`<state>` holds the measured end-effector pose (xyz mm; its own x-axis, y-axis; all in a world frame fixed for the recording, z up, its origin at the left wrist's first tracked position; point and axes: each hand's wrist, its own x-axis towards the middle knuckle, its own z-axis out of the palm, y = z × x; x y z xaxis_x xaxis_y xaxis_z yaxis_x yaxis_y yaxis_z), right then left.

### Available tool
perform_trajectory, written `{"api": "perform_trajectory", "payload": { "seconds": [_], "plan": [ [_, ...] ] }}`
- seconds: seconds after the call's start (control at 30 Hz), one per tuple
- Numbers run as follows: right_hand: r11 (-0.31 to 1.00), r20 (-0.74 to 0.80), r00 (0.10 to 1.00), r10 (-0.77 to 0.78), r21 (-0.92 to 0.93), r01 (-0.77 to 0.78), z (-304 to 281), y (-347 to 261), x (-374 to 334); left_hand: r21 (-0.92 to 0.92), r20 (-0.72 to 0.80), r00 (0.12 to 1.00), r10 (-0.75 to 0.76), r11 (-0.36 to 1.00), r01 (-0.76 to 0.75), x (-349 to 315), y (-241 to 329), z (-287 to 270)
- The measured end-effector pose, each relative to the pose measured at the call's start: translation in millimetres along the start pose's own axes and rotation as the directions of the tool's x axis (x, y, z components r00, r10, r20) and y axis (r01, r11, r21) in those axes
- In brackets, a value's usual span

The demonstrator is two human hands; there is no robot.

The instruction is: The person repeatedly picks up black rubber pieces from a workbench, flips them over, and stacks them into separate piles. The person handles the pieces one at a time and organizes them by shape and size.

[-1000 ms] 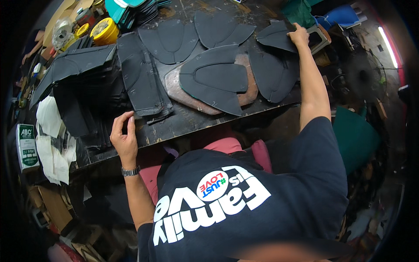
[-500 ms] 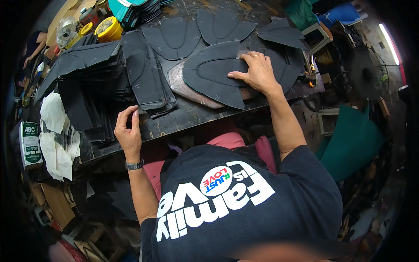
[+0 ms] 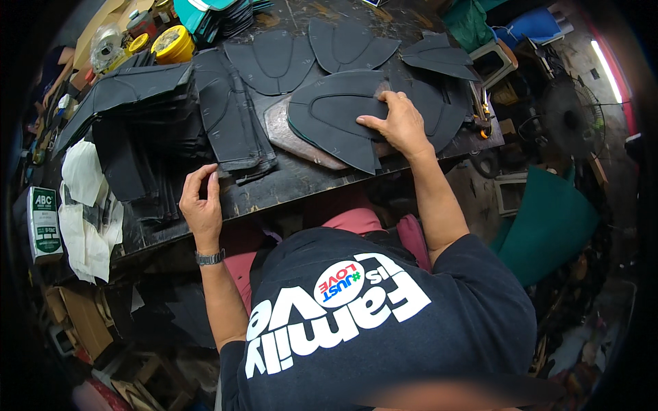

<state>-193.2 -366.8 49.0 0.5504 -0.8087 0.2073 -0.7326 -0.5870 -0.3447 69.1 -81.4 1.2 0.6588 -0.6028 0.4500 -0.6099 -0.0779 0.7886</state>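
Observation:
My right hand point(image 3: 406, 125) lies over the right part of a curved black sheet piece point(image 3: 336, 109) with a raised U-shaped line. Its thumb and fingers are spread and press on the surface. Under that piece, a pale, worn slab point(image 3: 282, 133) shows at the left and along the near edge. By the table's front edge my left hand point(image 3: 201, 205) is curled, thumb and forefinger close together at the near corner of a stack of black pieces point(image 3: 236, 123). Whatever is in its fingers, if anything, is too small to make out.
Similar black pieces point(image 3: 271, 61) lie along the dark table point(image 3: 274, 188). Taller black stacks point(image 3: 137, 103) stand at left, near yellow tubs point(image 3: 173, 44), white sheets point(image 3: 89, 226) and a green-and-white can point(image 3: 44, 226). Tools point(image 3: 484, 116) hang at the right edge, near a fan point(image 3: 572, 116).
My right hand and the curved black piece under it have shifted slightly toward me. The left hand stays in its place, still curled.

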Motion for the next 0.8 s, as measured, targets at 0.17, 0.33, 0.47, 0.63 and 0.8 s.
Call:
{"api": "perform_trajectory", "payload": {
  "seconds": [0.17, 0.33, 0.47, 0.63, 0.8],
  "plan": [
    [0.977, 0.011, 1.000, 0.024, 0.212, -0.026, -5, 0, 1, -0.012, -0.013, 1.000, -0.025, 1.000, 0.024, 0, 1, -2],
    [0.575, -0.081, 0.987, -0.141, 0.805, 0.148, -5, -16, -11, -0.033, -0.031, 0.999, -0.014, 0.999, 0.013, -1, 4, -2],
    [0.325, -0.097, 0.966, -0.238, 0.930, 0.174, -16, -29, -20, -0.074, 0.002, 1.000, -0.031, 0.997, 0.031, -1, 6, -4],
    [0.298, 0.066, 0.924, -0.377, 0.953, 0.054, -26, -43, -17, -0.218, 0.155, 0.985, 0.072, 0.975, -0.037, -1, 8, -12],
    [0.279, 0.232, 0.906, -0.355, 0.951, -0.134, -10, -62, -28, -0.277, 0.281, 0.954, 0.108, 0.960, -0.027, 1, 11, -16]
  ]
}}
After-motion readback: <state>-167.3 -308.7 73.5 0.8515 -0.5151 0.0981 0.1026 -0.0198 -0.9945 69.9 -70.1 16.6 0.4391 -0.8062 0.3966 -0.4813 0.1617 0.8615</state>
